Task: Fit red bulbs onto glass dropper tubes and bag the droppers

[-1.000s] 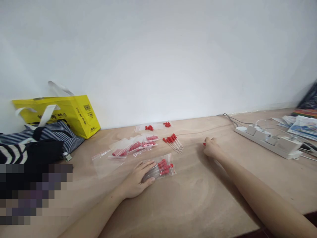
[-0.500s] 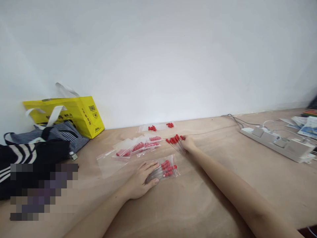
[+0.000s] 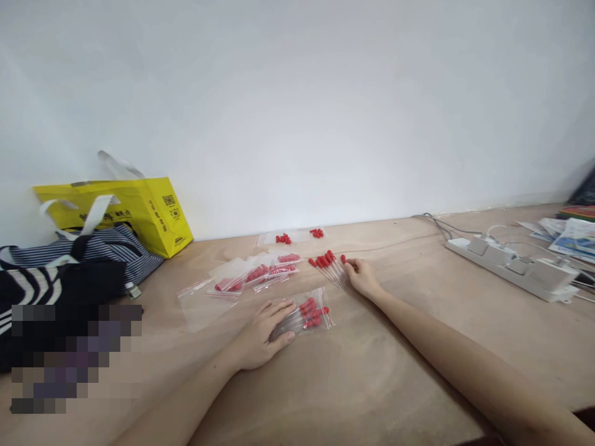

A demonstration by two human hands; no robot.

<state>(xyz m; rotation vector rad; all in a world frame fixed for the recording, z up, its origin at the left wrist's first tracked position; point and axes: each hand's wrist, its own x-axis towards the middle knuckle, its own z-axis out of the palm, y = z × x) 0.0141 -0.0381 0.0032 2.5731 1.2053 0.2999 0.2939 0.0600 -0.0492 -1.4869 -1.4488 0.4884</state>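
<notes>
My left hand [image 3: 266, 331] lies flat, fingers stretched and thumb apart, over the lower end of a clear zip bag [image 3: 301, 328]. Inside the bag are several glass droppers with red rubber bulbs [image 3: 308, 308]. Beyond it, a row of loose droppers [image 3: 328, 265] lies fanned on the table, bulbs pointing away from me. At the right end of this row, my right hand [image 3: 362, 277] pinches a single dropper [image 3: 343, 258] just below its red bulb. Its fingertips are partly hidden. More bagged droppers [image 3: 258, 272] lie overlapping to the left of the row.
Red bulbs [image 3: 283, 239] lie on a clear bag [image 3: 297, 237] by the wall. At left stand a yellow bag [image 3: 171, 217], a striped bag [image 3: 144, 248] and a black bag [image 3: 106, 282]. A white power strip [image 3: 506, 272] with cables and some papers [image 3: 576, 238] are at right.
My right hand has shifted slightly right and nearer, and the dropper at its fingers now stands a little apart from the row. My left hand stays on the bag.
</notes>
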